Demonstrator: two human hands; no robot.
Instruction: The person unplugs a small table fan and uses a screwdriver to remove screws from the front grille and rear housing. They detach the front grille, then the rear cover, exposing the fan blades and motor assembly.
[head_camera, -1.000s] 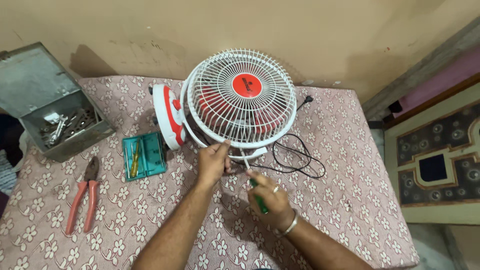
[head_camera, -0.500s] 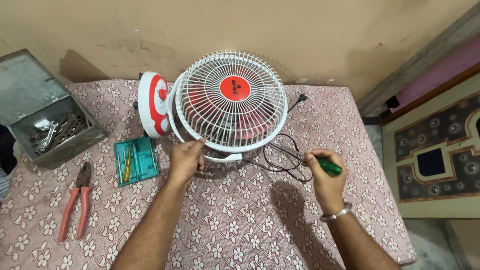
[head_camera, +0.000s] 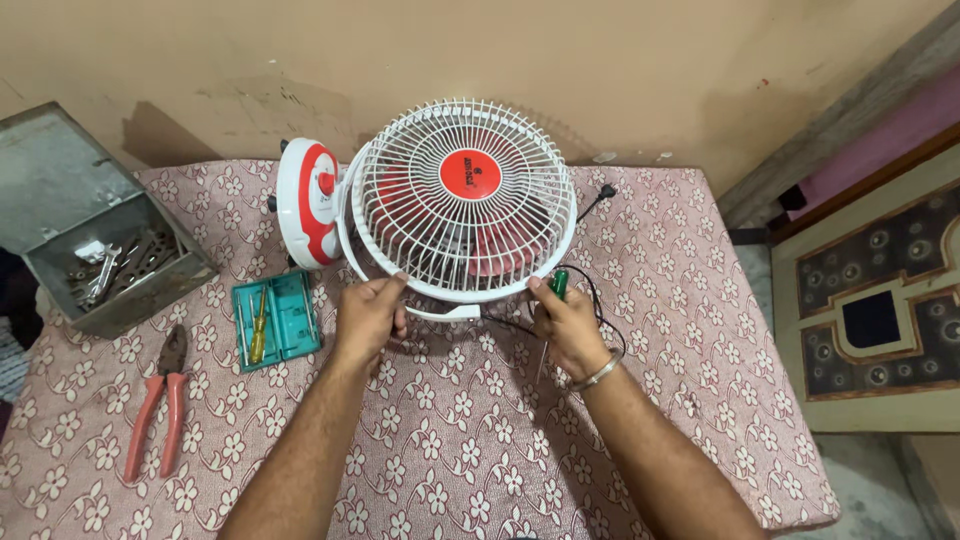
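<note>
Both hands grip the fan guard (head_camera: 462, 200) rim from below, left hand (head_camera: 368, 312) lower-left, right hand (head_camera: 562, 318) lower-right, also clasping a screwdriver (head_camera: 558, 287).

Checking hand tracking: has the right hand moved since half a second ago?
Yes. The right hand, gripping the green screwdriver, came in leftward from over the black cord to the fan guard's lower right rim.
</note>
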